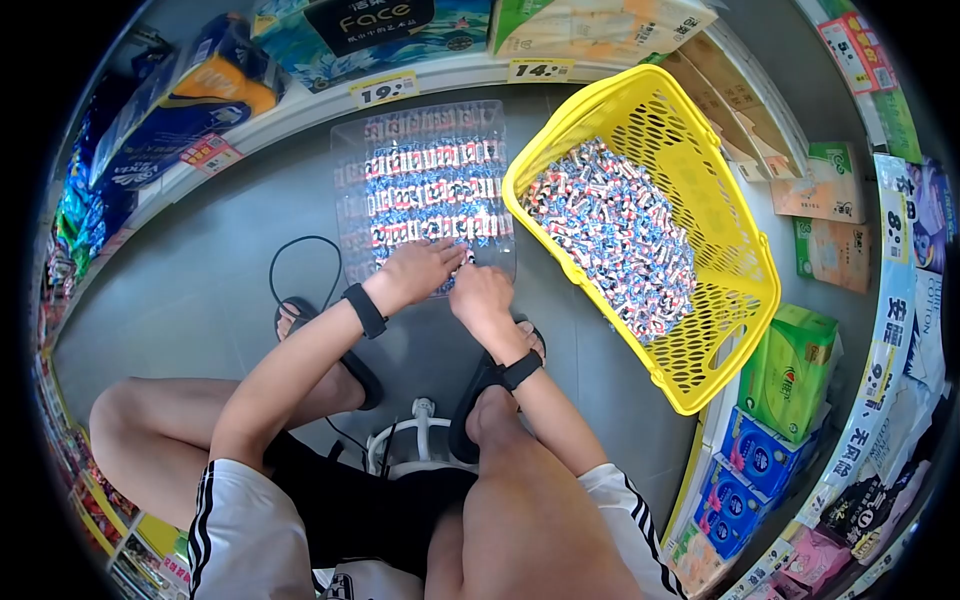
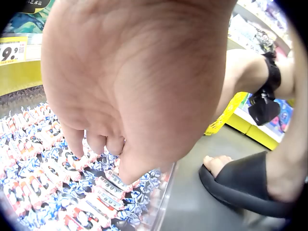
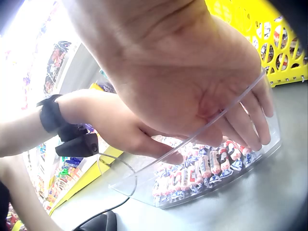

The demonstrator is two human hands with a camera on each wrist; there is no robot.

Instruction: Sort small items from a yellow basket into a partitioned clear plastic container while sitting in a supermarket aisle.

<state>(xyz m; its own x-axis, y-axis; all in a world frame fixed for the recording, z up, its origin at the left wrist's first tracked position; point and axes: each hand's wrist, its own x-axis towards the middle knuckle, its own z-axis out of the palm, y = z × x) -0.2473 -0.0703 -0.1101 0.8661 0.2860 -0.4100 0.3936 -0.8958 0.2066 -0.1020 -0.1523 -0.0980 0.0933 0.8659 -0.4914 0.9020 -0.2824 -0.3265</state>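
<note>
A person crouches on a grey shop floor (image 1: pixel 200 280) between stocked shelves (image 1: pixel 440 75). A clear plastic box (image 1: pixel 343 210) lies flat on the floor in front of them, filled with rows of red, white and blue wrapped candies (image 1: pixel 430 190). Both hands meet at its near edge. The left hand (image 1: pixel 420 270) has bent fingers (image 2: pixel 96 142) with their tips on the candies; whether its grip holds one cannot be told. The right hand (image 1: pixel 480 295) is released, its straight fingers (image 3: pixel 252 122) reaching over the box wall. Just right of the box, a tilted yellow basket (image 1: pixel 720 220) holds a loose heap of the same candies
</note>
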